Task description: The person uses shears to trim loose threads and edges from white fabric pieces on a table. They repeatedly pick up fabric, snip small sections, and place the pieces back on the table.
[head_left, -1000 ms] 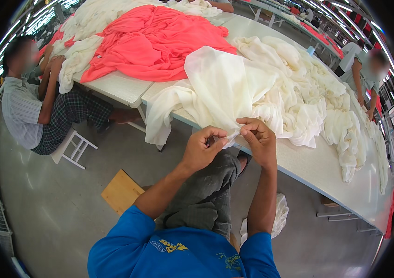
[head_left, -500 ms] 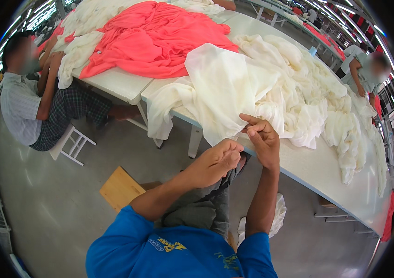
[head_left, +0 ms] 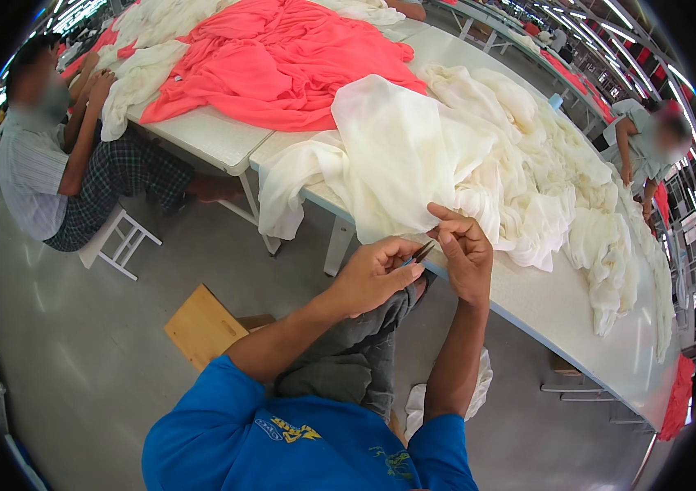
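Note:
My left hand [head_left: 371, 280] is closed around small thread snips [head_left: 422, 252], whose dark pointed blades stick out toward my other hand. Across from the tips, my right hand [head_left: 466, 255] has its thumb and fingers bent together in a pinch. Whatever lies in that pinch is too small to make out. Right behind both hands, a sheer white cloth [head_left: 389, 155] drapes over the table edge and reaches up to my right fingertips.
More crumpled white cloth [head_left: 528, 172] covers the white table [head_left: 544, 315] to the right. A coral-red cloth heap [head_left: 282, 61] lies farther back. One person [head_left: 33, 176] sits at left on a white stool [head_left: 119, 237]; another person [head_left: 651, 147] is at right. A wooden seat [head_left: 205, 327] stands beside me.
The dark blades of the snips now show at my left hand, which has turned and opened its grip slightly. My right hand stays nearly in place. The view has shifted a little.

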Demonstrator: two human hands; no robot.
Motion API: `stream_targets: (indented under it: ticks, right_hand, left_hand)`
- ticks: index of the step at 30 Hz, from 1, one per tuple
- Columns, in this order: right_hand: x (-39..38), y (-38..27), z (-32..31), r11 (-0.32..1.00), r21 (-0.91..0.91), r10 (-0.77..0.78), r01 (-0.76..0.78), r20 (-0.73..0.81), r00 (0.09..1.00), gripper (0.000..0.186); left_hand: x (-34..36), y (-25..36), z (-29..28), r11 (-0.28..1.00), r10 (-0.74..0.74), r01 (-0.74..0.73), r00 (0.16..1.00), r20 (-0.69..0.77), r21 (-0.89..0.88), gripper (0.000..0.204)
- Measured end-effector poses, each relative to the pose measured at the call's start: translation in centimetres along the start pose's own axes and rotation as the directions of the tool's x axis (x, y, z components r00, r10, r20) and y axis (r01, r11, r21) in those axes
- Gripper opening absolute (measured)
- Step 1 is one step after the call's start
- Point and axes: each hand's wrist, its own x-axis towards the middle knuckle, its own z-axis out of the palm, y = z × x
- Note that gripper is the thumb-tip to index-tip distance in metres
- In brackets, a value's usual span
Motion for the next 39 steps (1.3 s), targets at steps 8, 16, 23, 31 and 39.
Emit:
stream_targets:
  ticks: [8, 16, 23, 31, 39]
  right_hand:
    - [0.3, -0.5, 0.4, 0.993, -0.093, 0.074, -0.075, -0.012, 0.997, 0.024]
    - [0.4, 0.2, 0.2, 0.990, -0.095, 0.095, -0.101, -0.067, 0.993, 0.024]
    - [0.5, 0.2, 0.4, 0.991, -0.080, 0.105, -0.111, -0.072, 0.992, 0.026]
    - [0.3, 0.2, 0.2, 0.992, -0.058, 0.107, -0.110, -0.051, 0.993, 0.026]
    - [0.3, 0.3, 0.2, 0.995, -0.046, 0.088, -0.090, -0.046, 0.995, 0.025]
  left_hand:
    - [-0.1, -0.5, -1.7, 0.990, 0.131, -0.123, 0.984, -0.125, 0.065, 0.035]
    - [-0.2, 0.0, -1.3, 0.973, 0.210, -0.193, 0.968, -0.134, 0.128, 0.041]
    - [-0.2, -1.0, -0.3, 0.942, 0.319, -0.302, 0.941, -0.110, 0.147, 0.038]
    - [2.2, -0.3, -0.3, 0.600, 0.595, -0.364, 0.798, -0.094, 0.712, 0.040]
    - [3.8, -0.8, -1.3, 0.577, 0.612, -0.386, 0.788, -0.068, 0.720, 0.022]
